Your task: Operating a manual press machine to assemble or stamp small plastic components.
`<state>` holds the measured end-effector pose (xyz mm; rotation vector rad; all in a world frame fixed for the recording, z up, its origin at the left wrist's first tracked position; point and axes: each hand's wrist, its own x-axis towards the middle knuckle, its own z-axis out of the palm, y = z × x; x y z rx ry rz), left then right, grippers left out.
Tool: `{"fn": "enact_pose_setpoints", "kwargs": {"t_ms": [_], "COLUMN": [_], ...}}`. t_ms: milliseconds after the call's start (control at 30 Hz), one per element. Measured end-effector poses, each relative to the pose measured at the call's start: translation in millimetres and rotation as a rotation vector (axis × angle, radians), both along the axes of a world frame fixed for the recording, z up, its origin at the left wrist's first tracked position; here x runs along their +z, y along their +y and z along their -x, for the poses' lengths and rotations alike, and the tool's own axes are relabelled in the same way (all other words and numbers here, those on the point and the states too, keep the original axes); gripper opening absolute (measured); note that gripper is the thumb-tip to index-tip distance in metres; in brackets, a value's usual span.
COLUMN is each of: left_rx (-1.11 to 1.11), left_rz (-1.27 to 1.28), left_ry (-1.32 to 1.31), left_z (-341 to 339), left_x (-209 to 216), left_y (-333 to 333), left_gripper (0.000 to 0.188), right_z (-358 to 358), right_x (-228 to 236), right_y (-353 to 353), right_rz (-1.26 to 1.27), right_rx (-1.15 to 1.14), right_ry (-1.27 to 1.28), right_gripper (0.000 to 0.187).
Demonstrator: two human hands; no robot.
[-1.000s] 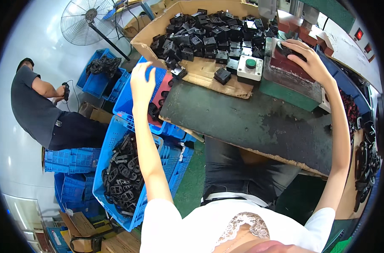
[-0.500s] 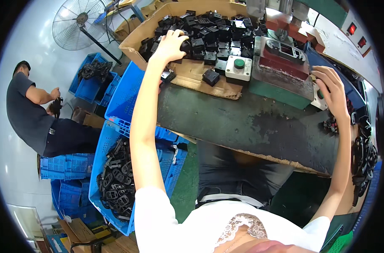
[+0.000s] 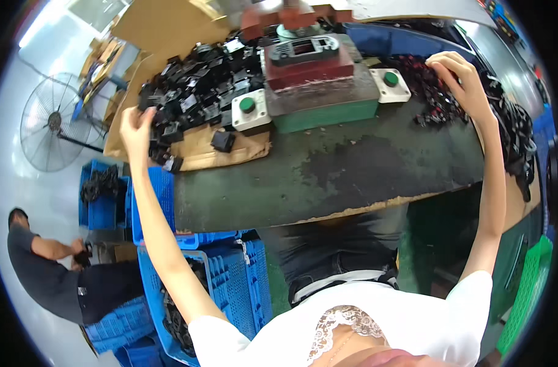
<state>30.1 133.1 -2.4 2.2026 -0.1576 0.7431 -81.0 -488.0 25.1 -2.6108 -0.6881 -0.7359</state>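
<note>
My left hand (image 3: 135,131) is at the left edge of a heap of black plastic housings (image 3: 196,85) in a cardboard box. Its fingers are curled together, and what they hold, if anything, is hidden. On the right, my right hand (image 3: 465,82) hovers at a pile of small red-and-black parts (image 3: 437,101), thumb and fingers drawn together; I cannot make out anything between them. Between the hands, a dark oblong slotted cover (image 3: 304,50) lies on the red block (image 3: 309,75) of a press. White boxes with green push buttons flank it: a left one (image 3: 250,111) and a right one (image 3: 390,85).
A single black housing (image 3: 222,141) sits on a cardboard flap (image 3: 196,150). Black cables or straps (image 3: 514,125) are heaped at the far right. Blue crates (image 3: 230,284) stand below the dark worktable (image 3: 328,174). Another person (image 3: 52,275) works at the left, near a fan (image 3: 55,120).
My view has swung to the right. My left hand has come off the top of the housings to the heap's left edge, fingers now curled. My right hand has left the press side for the red-and-black parts.
</note>
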Motion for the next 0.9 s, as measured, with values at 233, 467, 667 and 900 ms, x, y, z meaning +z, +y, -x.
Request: {"fn": "enact_pose_setpoints", "kwargs": {"t_ms": [233, 467, 667, 900], "left_rx": [-0.557, -0.389, -0.689, -0.718], "left_rz": [0.921, 0.257, 0.226, 0.187], "left_ry": [0.085, 0.179, 0.248, 0.198], "left_z": [4.1, 23.2, 26.6, 10.7], "left_x": [13.6, 35.1, 43.3, 25.1], "left_y": [-16.3, -112.2, -184.0, -219.7], "left_gripper": [0.035, 0.034, 0.043, 0.042], "right_z": [-16.0, -34.7, -45.3, -66.8], "right_x": [-31.5, -59.3, -63.0, -59.0], "right_y": [-23.3, -3.1, -0.4, -1.4], "right_rz": [0.05, -0.04, -0.016, -0.034], "right_rx": [-0.022, -0.002, -0.043, -0.113], "right_ry": [0.201, 0.413, 0.372, 0.137], "right_gripper": [0.017, 0.029, 0.025, 0.024]}}
